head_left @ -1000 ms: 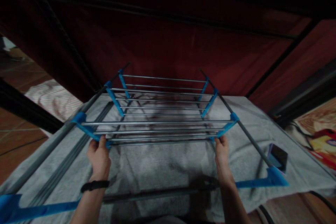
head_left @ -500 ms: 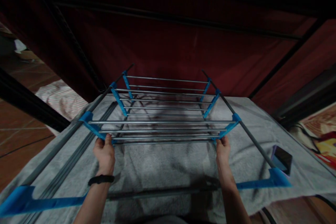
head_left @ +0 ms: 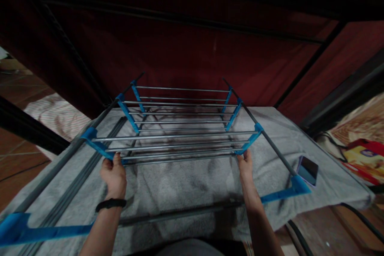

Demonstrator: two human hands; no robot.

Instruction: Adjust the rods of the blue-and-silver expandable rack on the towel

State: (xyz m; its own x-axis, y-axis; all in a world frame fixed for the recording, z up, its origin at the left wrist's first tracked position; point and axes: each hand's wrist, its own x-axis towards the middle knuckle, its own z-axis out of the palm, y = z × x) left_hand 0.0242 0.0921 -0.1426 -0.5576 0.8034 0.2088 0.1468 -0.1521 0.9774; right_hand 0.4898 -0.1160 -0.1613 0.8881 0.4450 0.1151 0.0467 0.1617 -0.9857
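A partly built shoe rack (head_left: 177, 136) of grey metal tubes and blue plastic brackets stretches across the middle of the head view. My left hand (head_left: 113, 176), with a dark band on its wrist, is closed on the lower end of the left blue bracket (head_left: 99, 147) of the nearest shelf. On the other side my right hand (head_left: 246, 165) pinches the lower end of that shelf's right blue bracket (head_left: 250, 142). Several thin tubes run between these two brackets. The undersides of both grips are hidden.
Grey cloth (head_left: 186, 184) covers the surface under the rack. Loose grey tubes (head_left: 72, 186) lie along its left side. A phone (head_left: 308, 170) rests at the right, close to a blue end bracket (head_left: 295, 188). Dark red fabric (head_left: 192, 56) with black bars rises behind.
The view has turned a little to the right, so the rack, hands and phone appear further left. The nearest shelf's right end sits slightly higher in view. Both hands keep their hold.
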